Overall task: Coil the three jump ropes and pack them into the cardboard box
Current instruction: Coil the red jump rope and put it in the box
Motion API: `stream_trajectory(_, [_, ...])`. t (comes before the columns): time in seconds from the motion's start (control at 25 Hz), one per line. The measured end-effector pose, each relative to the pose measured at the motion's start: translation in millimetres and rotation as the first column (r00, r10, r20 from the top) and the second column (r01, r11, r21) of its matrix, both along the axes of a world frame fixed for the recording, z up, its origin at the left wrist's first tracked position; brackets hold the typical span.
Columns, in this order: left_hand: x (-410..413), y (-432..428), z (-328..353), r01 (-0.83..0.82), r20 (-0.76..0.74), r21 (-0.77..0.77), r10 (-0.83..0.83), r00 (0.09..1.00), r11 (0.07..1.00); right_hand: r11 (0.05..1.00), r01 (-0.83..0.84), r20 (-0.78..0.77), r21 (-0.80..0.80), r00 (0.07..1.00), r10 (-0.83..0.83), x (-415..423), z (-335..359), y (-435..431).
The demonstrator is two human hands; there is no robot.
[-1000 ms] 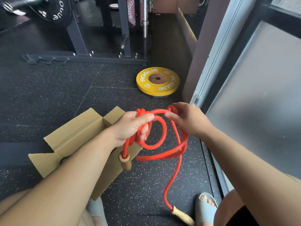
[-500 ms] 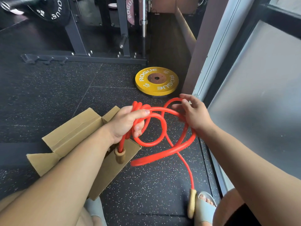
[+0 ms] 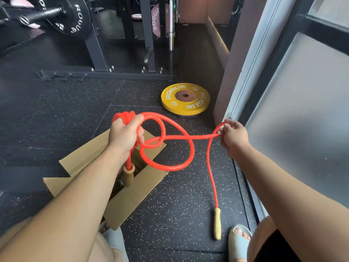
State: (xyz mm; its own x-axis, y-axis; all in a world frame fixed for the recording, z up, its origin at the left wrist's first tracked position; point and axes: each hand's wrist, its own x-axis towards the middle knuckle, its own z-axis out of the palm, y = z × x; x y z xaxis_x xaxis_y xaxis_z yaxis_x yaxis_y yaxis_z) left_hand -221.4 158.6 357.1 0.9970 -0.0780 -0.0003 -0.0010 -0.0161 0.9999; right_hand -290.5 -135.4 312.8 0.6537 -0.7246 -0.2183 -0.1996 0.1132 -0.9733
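A red jump rope with wooden handles hangs between my hands above the floor. My left hand grips a bunch of its coils, and one handle dangles below that hand over the open cardboard box. My right hand pinches a bend of the rope out to the right. From there the free end drops to the other handle, which hangs near the floor. Dark items lie inside the box, mostly hidden by my left arm.
A yellow weight plate lies flat on the black speckled floor beyond the rope. A steel rack base and a loaded barbell stand at the back. A frosted glass wall runs along the right. My sandalled foot is beside the hanging handle.
My right hand has pulled its bend of rope away to the right, stretching a strand straight between my hands. The loose loops have opened wider and the free handle has lifted.
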Motion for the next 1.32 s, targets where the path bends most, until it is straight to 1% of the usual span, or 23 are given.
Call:
stream_trajectory(0.08, [-0.2, 11.2, 5.6, -0.099, 0.007, -0.02, 0.099, 0.995, 0.995, 0.999, 0.047, -0.025, 0.001, 0.999, -0.047, -3.2, -3.9, -2.9])
stream_trajectory(0.24, [1.0, 38.4, 12.4, -0.22, -0.022, -0.043, 0.219, 0.975, 0.975, 0.989, 0.142, -0.089, -0.029, 0.986, -0.144, -12.5, -18.6, -17.7])
stream_trajectory(0.28, [-0.2, 44.5, 13.2, -0.24, -0.027, -0.034, 0.24, 0.97, 0.97, 0.986, 0.167, -0.106, -0.014, 0.98, -0.168, -14.9, -21.6, -21.2])
stream_trajectory(0.36, [-3.0, 52.8, 13.3, -0.232, -0.025, -0.019, 0.232, 0.972, 0.972, 0.987, 0.158, -0.133, 0.034, 0.979, -0.152, -19.0, -24.0, -25.1])
stream_trajectory(0.44, [-8.3, 57.5, 12.6, -0.175, -0.017, -0.006, 0.175, 0.984, 0.985, 0.989, 0.099, -0.157, 0.106, 0.984, -0.082, -23.1, -22.0, -19.1])
stream_trajectory(0.52, [-13.3, 59.1, 10.6, -0.115, -0.044, -0.013, 0.114, 0.992, 0.993, 0.991, 0.004, -0.229, 0.137, 0.973, 0.027, -25.5, -19.3, -9.9])
stream_trajectory(0.64, [-17.2, 61.7, 10.2, -0.04, -0.094, -0.079, 0.032, 0.995, 0.996, 0.971, -0.217, -0.363, 0.105, 0.9, 0.24, -28.2, -21.8, 6.4])
stream_trajectory(0.76, [-20.6, 60.4, 11.0, 0.053, -0.142, -0.095, -0.066, 0.988, 0.994, 0.916, -0.391, -0.432, 0.09, 0.814, 0.389, -31.3, -27.3, 19.7])
stream_trajectory(0.8, [-23.6, 58.2, 10.9, 0.098, -0.153, -0.083, -0.11, 0.982, 0.992, 0.897, -0.438, -0.459, 0.051, 0.788, 0.411, -33.1, -26.2, 24.4])
stream_trajectory(0.84, [-28.2, 54.2, 11.1, 0.153, -0.163, -0.067, -0.162, 0.973, 0.986, 0.864, -0.502, -0.494, -0.03, 0.759, 0.424, -33.7, -25.0, 29.1])
stream_trajectory(0.88, [-32.8, 49.5, 11.4, 0.214, -0.173, -0.053, -0.221, 0.96, 0.975, 0.8, -0.58, -0.527, -0.156, 0.734, 0.429, -34.4, -21.9, 33.6])
stream_trajectory(0.92, [-39.0, 43.7, 13.4, 0.276, -0.182, -0.04, -0.279, 0.943, 0.96, 0.707, -0.643, -0.527, -0.296, 0.727, 0.44, -35.4, -17.9, 38.8])
stream_trajectory(0.96, [-45.0, 38.3, 16.3, 0.334, -0.195, -0.024, -0.332, 0.923, 0.942, 0.604, -0.679, -0.484, -0.418, 0.729, 0.484, -38.5, -10.8, 46.5])
stream_trajectory(1.0, [-50.4, 33.0, 20.0, 0.392, -0.206, -0.016, -0.387, 0.899, 0.92, 0.513, -0.688, -0.399, -0.514, 0.721, 0.567, -42.4, -3.4, 56.2])
stream_trajectory(1.04, [-54.6, 28.4, 23.5, 0.454, -0.213, -0.016, -0.447, 0.869, 0.891, 0.447, -0.684, -0.307, -0.577, 0.689, 0.657, -46.6, 5.3, 66.2])
stream_trajectory(1.08, [-57.7, 24.1, 27.2, 0.52, -0.218, -0.024, -0.512, 0.831, 0.854, 0.408, -0.671, -0.215, -0.619, 0.644, 0.734, -49.1, 12.8, 75.3])
stream_trajectory(1.16, [-60.4, 17.3, 32.4, 0.638, -0.22, -0.065, -0.635, 0.741, 0.767, 0.386, -0.641, -0.088, -0.663, 0.579, 0.811, -49.0, 22.3, 87.6])
stream_trajectory(1.24, [-61.5, 10.9, 36.2, 0.719, -0.195, -0.131, -0.729, 0.656, 0.682, 0.366, -0.63, -0.046, -0.685, 0.54, 0.84, -47.1, 29.2, 93.4])
stream_trajectory(1.32, [-61.5, 4.7, 39.5, 0.753, -0.151, -0.187, -0.776, 0.612, 0.63, 0.336, -0.602, -0.042, -0.724, 0.525, 0.85, -43.7, 35.5, 93.9])
